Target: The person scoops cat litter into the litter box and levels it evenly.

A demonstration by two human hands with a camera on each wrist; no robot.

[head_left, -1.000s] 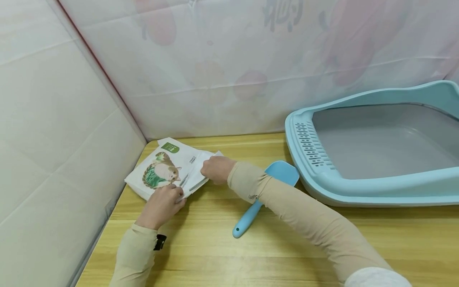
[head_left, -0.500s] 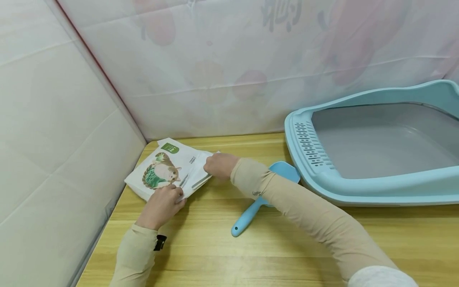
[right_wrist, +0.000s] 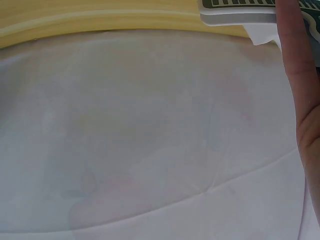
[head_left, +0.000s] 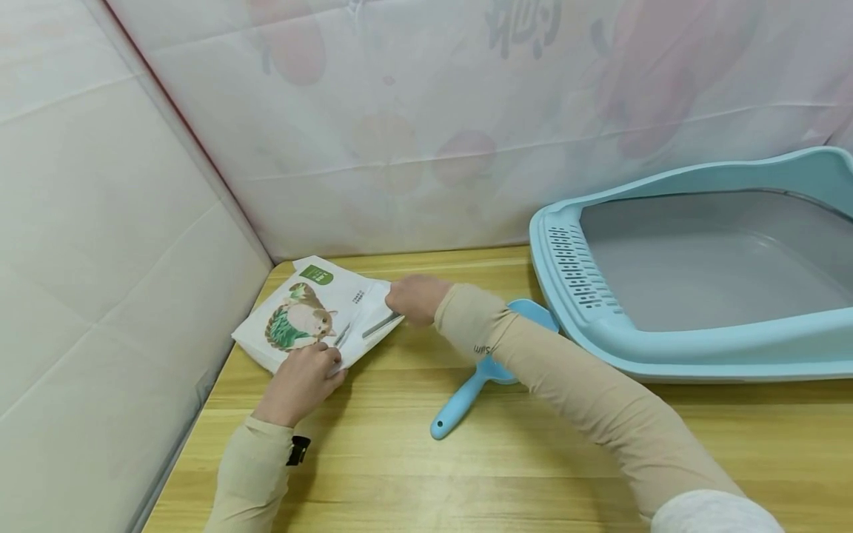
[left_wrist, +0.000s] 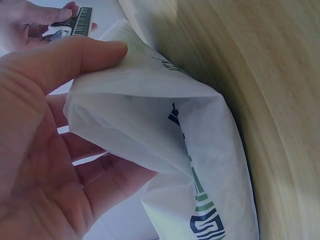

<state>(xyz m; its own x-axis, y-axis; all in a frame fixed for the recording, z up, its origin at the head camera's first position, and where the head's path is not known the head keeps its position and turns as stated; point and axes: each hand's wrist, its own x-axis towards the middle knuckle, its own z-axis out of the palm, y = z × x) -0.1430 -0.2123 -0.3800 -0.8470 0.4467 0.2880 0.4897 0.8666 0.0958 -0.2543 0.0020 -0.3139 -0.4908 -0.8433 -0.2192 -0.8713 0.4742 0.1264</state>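
"Bag (head_left: 316,314), white, one; printed cat in a green-lined basket, green label. Place?"

"On the worktop (head_left: 400,474), mostly ahead and to the left of the left fingers (left_wrist: 122,182). It lies on its side, printed face up."

"Next along: left hand (head_left: 298,381). Condition?"

"Fingers partly curled about the bag's near edge, thumb on one face, the others on the opposite one. Left wrist view: the material gapes there in a hollow fold. Beige sleeve (head_left: 248,474) on the arm, black wrist device (head_left: 298,449) at the cuff."

"Then right hand (head_left: 420,297)?"

"At the bag's right-hand corner, ahead and to the right of the left fingers. Right fingers (right_wrist: 295,50) bent, pinching a striped piece (left_wrist: 82,21), green and white. Whether it belongs to the bag or is separate, I cannot tell."

"Further right?"

"Scoop (head_left: 460,402), blue, one. Nearer the person than the right fingers and a little to their right; handle end towards the person, partly covered by the right sleeve (head_left: 566,385)."

"Last item?"

"Tray (head_left: 700,348), light blue rim, grey interior, one. Well to the right of the right fingers, slotted end facing them; scoop's far end just beside it."

"Backing?"

"Pale printed cloth (head_left: 413,185), upright, beyond the fingers of both hands."
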